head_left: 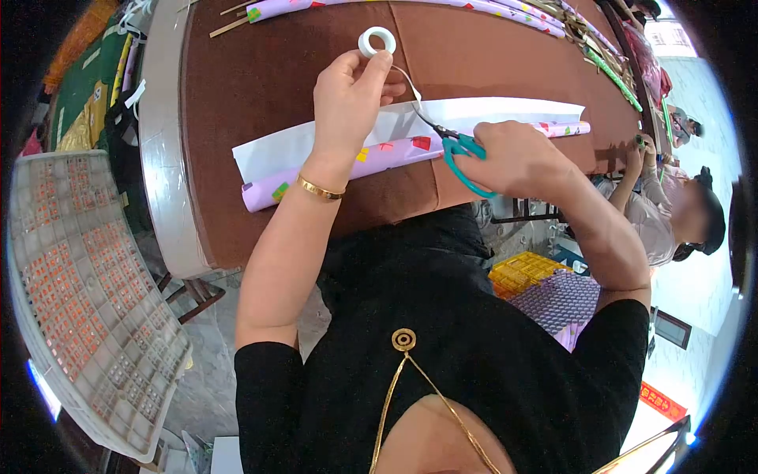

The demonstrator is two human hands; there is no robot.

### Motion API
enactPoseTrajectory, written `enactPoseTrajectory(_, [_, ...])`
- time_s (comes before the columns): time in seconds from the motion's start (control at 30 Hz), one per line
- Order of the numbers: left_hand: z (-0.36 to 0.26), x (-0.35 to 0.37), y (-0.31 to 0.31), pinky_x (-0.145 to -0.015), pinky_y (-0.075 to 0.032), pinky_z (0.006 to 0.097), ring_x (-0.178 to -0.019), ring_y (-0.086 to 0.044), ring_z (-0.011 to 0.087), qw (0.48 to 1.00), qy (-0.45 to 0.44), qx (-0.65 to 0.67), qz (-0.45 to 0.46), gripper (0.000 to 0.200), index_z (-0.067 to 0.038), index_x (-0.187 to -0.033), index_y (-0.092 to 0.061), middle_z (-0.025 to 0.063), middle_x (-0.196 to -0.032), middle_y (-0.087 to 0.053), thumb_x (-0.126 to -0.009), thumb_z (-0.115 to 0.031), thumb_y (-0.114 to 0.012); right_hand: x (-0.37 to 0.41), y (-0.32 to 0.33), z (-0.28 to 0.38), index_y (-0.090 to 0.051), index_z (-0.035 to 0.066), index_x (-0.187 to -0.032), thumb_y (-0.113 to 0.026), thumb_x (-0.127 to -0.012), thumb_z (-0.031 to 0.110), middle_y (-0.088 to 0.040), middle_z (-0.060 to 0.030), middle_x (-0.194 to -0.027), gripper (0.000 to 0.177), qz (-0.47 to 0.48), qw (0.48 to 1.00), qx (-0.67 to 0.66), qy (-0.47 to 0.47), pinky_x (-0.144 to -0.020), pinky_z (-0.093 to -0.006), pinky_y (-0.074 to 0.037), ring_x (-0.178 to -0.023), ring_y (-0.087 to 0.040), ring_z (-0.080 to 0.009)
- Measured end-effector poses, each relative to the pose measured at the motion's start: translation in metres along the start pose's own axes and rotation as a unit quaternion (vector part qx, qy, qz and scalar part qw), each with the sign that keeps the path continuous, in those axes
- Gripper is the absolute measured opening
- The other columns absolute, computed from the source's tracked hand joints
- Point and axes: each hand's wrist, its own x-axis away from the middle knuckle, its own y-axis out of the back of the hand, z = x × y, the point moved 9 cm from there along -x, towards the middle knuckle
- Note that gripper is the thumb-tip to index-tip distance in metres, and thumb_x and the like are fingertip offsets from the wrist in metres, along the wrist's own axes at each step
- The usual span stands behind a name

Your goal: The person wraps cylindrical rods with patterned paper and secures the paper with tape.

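My left hand [347,101] is closed on a small roll of white tape [363,42], gripped at its lower rim between thumb and fingers. From the roll a narrow strip of tape [411,84] hangs down to the scissor blades. My right hand [517,160] is wrapped round scissors [455,148] with teal handles, their blades pointing up and left at the strip. Beneath both hands lies a lilac paper roll [392,155] with colored patches. A white flap of the sheet [272,148] lies unrolled along its far side. Part of the roll is hidden by my hands.
The brown-covered table [316,55] carries more patterned paper rolls [355,5] with sticks at its far side and a green roll [613,80]. At left stands a white plastic crate [59,159]. Another person [659,207] sits at right. A yellow crate [521,272] is below the table.
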Motion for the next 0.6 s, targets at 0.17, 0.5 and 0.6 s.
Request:
enactPoseTrajectory(0.17, [0.000,0.002,-0.003,-0.071,-0.056,0.0259,-0.081,-0.072,0.0163,1.000,0.016,-0.007,0.024,0.028,0.000,-0.108,-0.066,0.0102,-0.092,-0.071,-0.099,-0.026,-0.061,-0.002,-0.002,0.005,-0.064,-0.007,-0.082,-0.055,-0.085,0.047,-0.066,-0.0294,-0.078,0.055,-0.008,1.000,-0.009,0.000,-0.077,-0.0515,-0.051,-0.079,-0.066,-0.0463])
enactPoseTrajectory(0.5, [-0.002,0.002,-0.002,-0.060,-0.054,0.0239,-0.071,-0.073,0.0151,1.000,-0.016,0.020,0.015,0.029,0.004,-0.103,-0.066,0.0088,-0.084,-0.071,-0.097,-0.024,-0.062,-0.011,-0.006,0.010,-0.065,-0.004,-0.084,-0.053,-0.086,0.047,-0.067,-0.0269,-0.082,0.052,-0.001,1.000,0.008,0.000,-0.080,-0.0513,-0.051,-0.083,-0.066,-0.0450])
enactPoseTrajectory(0.6, [-0.003,0.003,-0.002,-0.060,-0.054,0.0240,-0.071,-0.073,0.0153,0.999,-0.017,0.024,0.015,0.028,0.004,-0.103,-0.066,0.0090,-0.085,-0.071,-0.096,-0.023,-0.062,-0.011,-0.007,0.010,-0.066,-0.003,-0.084,-0.053,-0.086,0.046,-0.068,-0.0260,-0.082,0.051,-0.021,1.000,0.019,0.007,-0.079,-0.0518,-0.051,-0.082,-0.065,-0.0452])
